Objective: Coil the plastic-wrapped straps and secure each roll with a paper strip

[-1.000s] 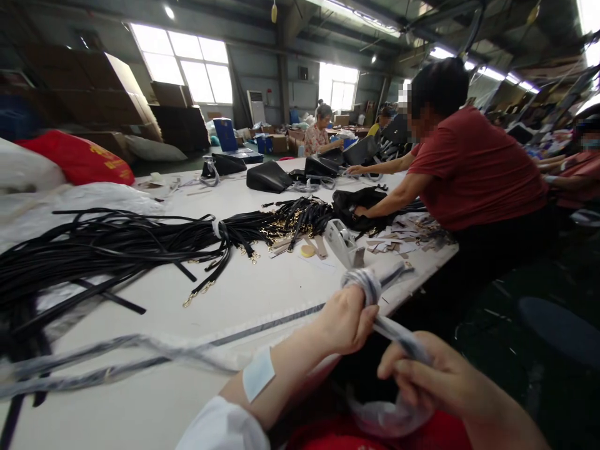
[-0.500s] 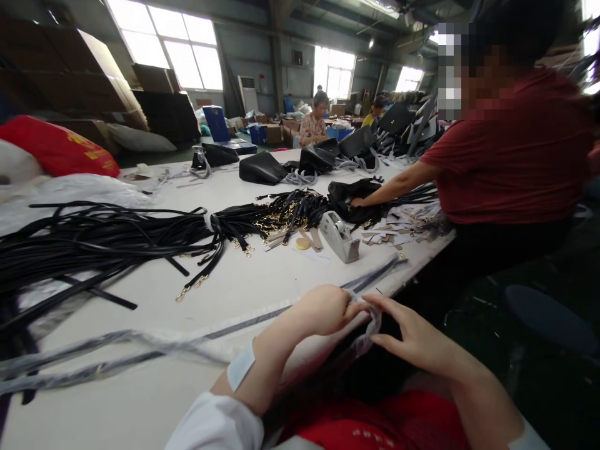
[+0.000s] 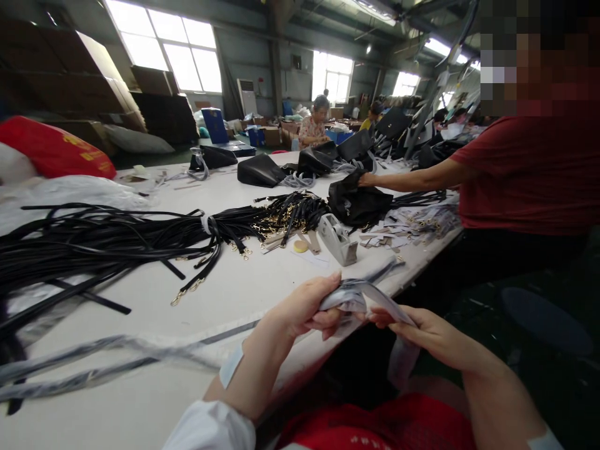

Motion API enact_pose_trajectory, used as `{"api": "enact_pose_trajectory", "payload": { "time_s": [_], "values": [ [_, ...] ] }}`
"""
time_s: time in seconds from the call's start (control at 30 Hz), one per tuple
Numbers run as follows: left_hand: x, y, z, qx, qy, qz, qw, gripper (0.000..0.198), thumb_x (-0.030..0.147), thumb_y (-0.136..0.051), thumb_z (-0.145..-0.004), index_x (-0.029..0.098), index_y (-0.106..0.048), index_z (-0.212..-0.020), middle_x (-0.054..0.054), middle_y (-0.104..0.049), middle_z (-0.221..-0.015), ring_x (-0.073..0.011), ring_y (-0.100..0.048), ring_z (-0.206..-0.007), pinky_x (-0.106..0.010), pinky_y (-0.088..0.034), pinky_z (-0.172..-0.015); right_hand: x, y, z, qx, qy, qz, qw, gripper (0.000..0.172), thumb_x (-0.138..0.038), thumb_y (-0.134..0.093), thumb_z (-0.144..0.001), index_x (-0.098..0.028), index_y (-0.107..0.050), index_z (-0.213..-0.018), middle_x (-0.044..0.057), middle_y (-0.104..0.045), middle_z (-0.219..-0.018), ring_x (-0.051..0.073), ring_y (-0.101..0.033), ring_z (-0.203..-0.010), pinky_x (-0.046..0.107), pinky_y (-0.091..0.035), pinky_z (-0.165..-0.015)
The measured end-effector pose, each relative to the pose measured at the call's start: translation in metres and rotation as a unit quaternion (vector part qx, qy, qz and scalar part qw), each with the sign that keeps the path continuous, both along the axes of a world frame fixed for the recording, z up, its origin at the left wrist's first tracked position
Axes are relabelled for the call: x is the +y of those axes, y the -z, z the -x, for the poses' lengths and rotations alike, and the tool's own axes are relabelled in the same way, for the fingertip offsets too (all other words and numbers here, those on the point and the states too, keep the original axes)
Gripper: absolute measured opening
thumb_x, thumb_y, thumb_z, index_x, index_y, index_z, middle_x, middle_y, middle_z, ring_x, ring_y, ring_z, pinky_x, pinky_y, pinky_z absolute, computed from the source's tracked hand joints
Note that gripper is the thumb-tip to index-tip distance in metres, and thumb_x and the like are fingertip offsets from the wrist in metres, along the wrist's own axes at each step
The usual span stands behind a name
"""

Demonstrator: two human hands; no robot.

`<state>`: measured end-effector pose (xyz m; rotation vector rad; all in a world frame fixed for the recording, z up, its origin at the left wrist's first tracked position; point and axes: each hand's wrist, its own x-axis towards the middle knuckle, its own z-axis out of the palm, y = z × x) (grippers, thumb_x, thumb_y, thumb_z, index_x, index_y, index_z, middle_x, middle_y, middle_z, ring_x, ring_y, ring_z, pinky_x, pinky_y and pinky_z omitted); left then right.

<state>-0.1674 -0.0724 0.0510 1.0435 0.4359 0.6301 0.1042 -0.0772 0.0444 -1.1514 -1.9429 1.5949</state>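
My left hand is closed around a folded strap in a clear plastic sleeve at the near edge of the white table. My right hand pinches the same wrapped strap from the right, with loose plastic hanging below it. More wrapped straps trail left across the table from my hands. A large bundle of black straps with gold clasps lies further back on the left.
A tape dispenser and a small tape roll stand mid-table. A person in a red shirt leans in from the right, hand on a black bag. More black bags and other workers sit at the far end.
My hands have come apart a little and now hold the wrapped strap flat between them, lower than before. The person in red has moved a hand up onto the black bag.
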Motion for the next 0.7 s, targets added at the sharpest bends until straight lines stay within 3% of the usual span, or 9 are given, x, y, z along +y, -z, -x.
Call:
{"api": "enact_pose_trajectory", "payload": {
  "time_s": [0.1, 0.17, 0.27, 0.37, 0.47, 0.63, 0.7],
  "values": [
    [0.003, 0.001, 0.001, -0.050, 0.012, 0.028, 0.998, 0.070, 0.066, -0.037, -0.091, 0.003, -0.068, -0.086, 0.011, -0.023, -0.033, -0.0048, -0.016, -0.025, -0.021, -0.038, -0.037, 0.002, 0.003, -0.014, 0.005, -0.055, 0.027, 0.998, 0.040, -0.047, -0.062, -0.089, -0.017, -0.072, -0.113, 0.012, -0.071, -0.114, 0.026, -0.066, -0.105, 0.039, -0.048, -0.095],
    [0.005, 0.001, 0.003, -0.076, 0.014, 0.043, 0.996, 0.070, 0.063, -0.034, -0.093, 0.003, -0.069, -0.086, 0.011, -0.023, -0.033, -0.0045, -0.015, -0.025, -0.021, -0.037, -0.036, 0.001, 0.008, -0.021, 0.031, -0.076, 0.073, 0.994, 0.042, -0.051, -0.060, -0.089, -0.013, -0.075, -0.101, 0.013, -0.074, -0.096, 0.021, -0.070, -0.079, 0.031, -0.054, -0.073],
    [0.009, 0.002, 0.006, -0.087, 0.003, 0.066, 0.994, 0.070, 0.060, -0.030, -0.095, 0.003, -0.069, -0.085, 0.011, -0.024, -0.033, -0.0044, -0.014, -0.024, -0.021, -0.036, -0.035, -0.001, 0.017, -0.024, 0.103, 0.020, 0.102, 0.989, 0.052, -0.059, -0.060, -0.085, -0.011, -0.070, -0.103, 0.010, -0.072, -0.078, 0.013, -0.061, -0.048, 0.023, -0.043, -0.046],
    [0.011, 0.003, 0.008, -0.095, -0.010, 0.079, 0.992, 0.071, 0.057, -0.025, -0.097, 0.003, -0.069, -0.085, 0.010, -0.024, -0.032, -0.0048, -0.015, -0.023, -0.020, -0.036, -0.034, 0.002, 0.022, -0.022, 0.128, 0.136, 0.032, 0.982, 0.045, -0.054, -0.066, -0.083, -0.015, -0.065, -0.107, 0.005, -0.068, -0.075, 0.013, -0.061, -0.054, 0.024, -0.046, -0.052],
    [0.011, 0.002, 0.008, -0.103, -0.020, 0.084, 0.991, 0.071, 0.055, -0.024, -0.097, 0.003, -0.069, -0.083, 0.010, -0.024, -0.032, -0.0045, -0.015, -0.023, -0.020, -0.036, -0.034, 0.007, 0.026, -0.018, 0.074, 0.156, -0.038, 0.984, 0.032, -0.046, -0.067, -0.085, -0.016, -0.067, -0.096, 0.004, -0.066, -0.076, 0.016, -0.062, -0.071, 0.026, -0.050, -0.064],
    [0.013, 0.003, 0.008, -0.107, -0.020, 0.101, 0.989, 0.067, 0.054, -0.028, -0.097, 0.003, -0.069, -0.085, 0.010, -0.026, -0.033, -0.0044, -0.015, -0.023, -0.019, -0.038, -0.034, 0.008, 0.036, -0.019, 0.042, 0.223, -0.124, 0.966, 0.045, -0.050, -0.058, -0.089, -0.019, -0.062, -0.122, 0.001, -0.063, -0.072, 0.014, -0.055, -0.058, 0.024, -0.048, -0.052],
    [0.014, 0.004, 0.009, -0.113, -0.008, 0.111, 0.987, 0.067, 0.054, -0.028, -0.098, 0.002, -0.069, -0.087, 0.010, -0.026, -0.034, -0.0043, -0.014, -0.023, -0.020, -0.038, -0.034, 0.007, 0.035, -0.021, 0.029, 0.240, -0.157, 0.957, 0.045, -0.050, -0.059, -0.088, -0.021, -0.062, -0.123, 0.004, -0.067, -0.084, 0.017, -0.060, -0.068, 0.027, -0.053, -0.058]
  ]
}}
